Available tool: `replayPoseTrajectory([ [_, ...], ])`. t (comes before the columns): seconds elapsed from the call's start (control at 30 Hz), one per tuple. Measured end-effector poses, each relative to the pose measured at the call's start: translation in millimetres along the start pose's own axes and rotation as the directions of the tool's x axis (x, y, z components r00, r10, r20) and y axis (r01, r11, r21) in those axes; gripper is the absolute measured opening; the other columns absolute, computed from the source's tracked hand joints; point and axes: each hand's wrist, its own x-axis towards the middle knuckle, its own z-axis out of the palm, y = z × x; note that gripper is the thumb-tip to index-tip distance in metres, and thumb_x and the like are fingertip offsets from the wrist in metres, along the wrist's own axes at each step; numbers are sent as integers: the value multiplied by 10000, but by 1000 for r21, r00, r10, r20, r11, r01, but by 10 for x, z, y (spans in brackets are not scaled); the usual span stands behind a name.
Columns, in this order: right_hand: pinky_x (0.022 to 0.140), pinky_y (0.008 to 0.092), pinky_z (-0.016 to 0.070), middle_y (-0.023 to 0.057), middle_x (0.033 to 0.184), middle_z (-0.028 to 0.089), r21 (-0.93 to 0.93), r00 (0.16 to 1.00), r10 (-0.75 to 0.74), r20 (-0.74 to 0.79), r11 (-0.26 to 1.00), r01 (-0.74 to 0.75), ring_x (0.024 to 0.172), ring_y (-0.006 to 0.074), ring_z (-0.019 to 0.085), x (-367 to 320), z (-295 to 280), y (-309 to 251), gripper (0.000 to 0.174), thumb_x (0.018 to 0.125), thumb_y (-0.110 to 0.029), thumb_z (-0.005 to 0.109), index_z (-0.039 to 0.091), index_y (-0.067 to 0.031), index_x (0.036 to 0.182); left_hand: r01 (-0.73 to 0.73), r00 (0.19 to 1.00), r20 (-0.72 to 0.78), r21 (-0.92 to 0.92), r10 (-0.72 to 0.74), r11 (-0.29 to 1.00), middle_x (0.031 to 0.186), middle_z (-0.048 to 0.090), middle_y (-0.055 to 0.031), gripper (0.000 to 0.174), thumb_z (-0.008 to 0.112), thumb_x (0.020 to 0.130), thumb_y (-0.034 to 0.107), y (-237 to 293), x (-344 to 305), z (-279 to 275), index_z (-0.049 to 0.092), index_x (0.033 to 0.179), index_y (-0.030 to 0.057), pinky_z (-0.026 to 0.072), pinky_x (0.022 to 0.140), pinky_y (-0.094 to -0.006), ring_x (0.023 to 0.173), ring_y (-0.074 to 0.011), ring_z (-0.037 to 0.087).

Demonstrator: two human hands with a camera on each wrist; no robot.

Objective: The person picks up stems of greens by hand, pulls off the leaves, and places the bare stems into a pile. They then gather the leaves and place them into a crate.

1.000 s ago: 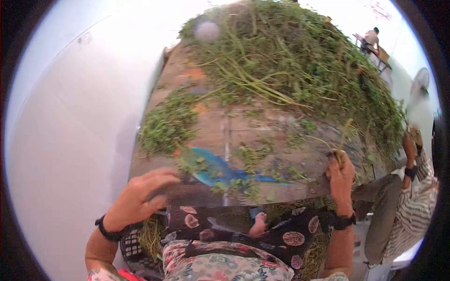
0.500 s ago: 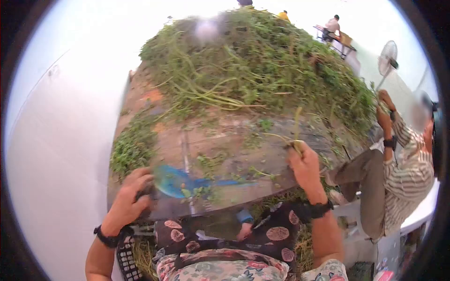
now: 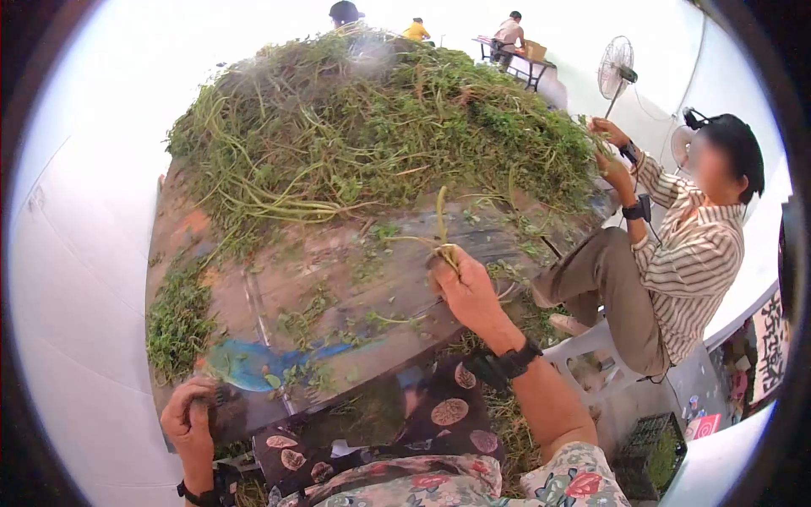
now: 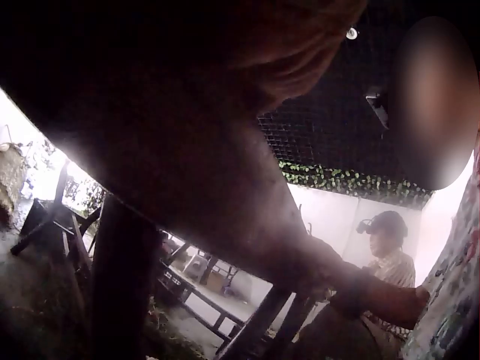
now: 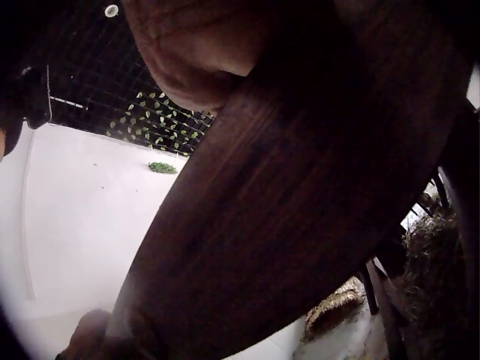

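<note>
In the head view my right hand [image 3: 469, 291] pinches a few green stems [image 3: 442, 211] above the front right part of the wooden table [image 3: 338, 291]; one stem points up and a thin one reaches left. My left hand [image 3: 190, 418] is at the table's front left corner, its fingers loosely bent, with nothing visible in them. Beyond both hands rises a large heap of leafy green plants [image 3: 338, 127]. A smaller leafy pile [image 3: 179, 321] lies along the left edge. Both wrist views are dark and show mostly the table's underside.
Loose leaves and sprigs [image 3: 308, 313] lie around a blue paint mark [image 3: 245, 363]. A person in a striped shirt [image 3: 693, 270] sits at the right, hands at the heap. A fan [image 3: 615, 68], a black crate [image 3: 650, 456] and other people stand farther off.
The head view has turned to the right, showing more of the seated person. My left hand has come down to the table's corner. The stems are still pinched in my right hand.
</note>
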Motion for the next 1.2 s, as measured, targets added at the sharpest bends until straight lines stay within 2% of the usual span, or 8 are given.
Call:
replayPoseTrajectory([
  [0.27,571,380,450,165,724,562,-88,969,-211,131,971,223,662,286,577,-114,275,-576,132,845,-125,467,514,-19,907,5,996,90,-171,10,985,999,581,-145,228,548,833,192,292,-40,365,569,892,-27,433,817,-307,904,-205,562],
  [0.43,651,344,464,139,857,566,-83,591,-280,756,855,512,785,317,580,-418,1044,-1019,169,795,-23,485,488,-49,962,60,987,160,-439,12,897,1215,458,-158,360,557,835,323,645,29,816,558,981,-6,360,937,-395,1081,-256,486],
  [0.53,739,342,446,136,925,542,525,577,-555,599,817,239,875,294,556,-510,1243,-1044,170,771,18,473,488,-40,930,51,978,204,-439,45,897,1264,407,-159,439,538,835,420,468,-16,793,532,1060,43,354,933,-376,1112,-250,457],
  [0.7,767,365,436,157,946,562,433,453,-459,764,886,166,904,312,546,-425,1340,-1096,225,804,-28,475,496,-27,1027,135,979,204,-620,-8,773,1298,370,-170,376,556,840,416,416,-59,757,524,978,68,357,946,-400,1114,-269,454],
  [0.83,688,445,430,235,811,561,328,497,-386,777,923,202,807,410,537,-341,1295,-1232,203,811,-135,455,472,26,933,147,986,51,-695,-156,703,949,571,-102,294,434,922,363,379,34,707,420,797,98,432,837,-369,892,-215,549],
  [0.93,680,461,431,245,795,561,110,453,-182,873,977,182,770,418,543,-232,1139,-1282,222,823,-163,463,489,26,936,178,968,129,-958,-215,224,672,492,-4,245,411,939,311,274,189,460,431,811,103,433,756,-353,696,-175,520],
  [1.1,693,437,442,242,828,570,-28,538,-76,840,983,182,789,404,552,-5,920,-1220,222,828,-177,471,534,16,919,100,859,-101,-929,-501,358,555,274,56,196,368,960,259,135,234,75,414,832,119,227,318,-182,413,-43,253],
  [1.2,706,417,446,236,854,575,-55,669,-221,710,929,366,827,384,560,308,850,-1056,208,822,-168,472,543,11,900,169,822,-148,-858,-549,485,530,267,64,212,419,940,298,-22,151,-82,429,821,123,226,317,-197,398,-46,246],
])
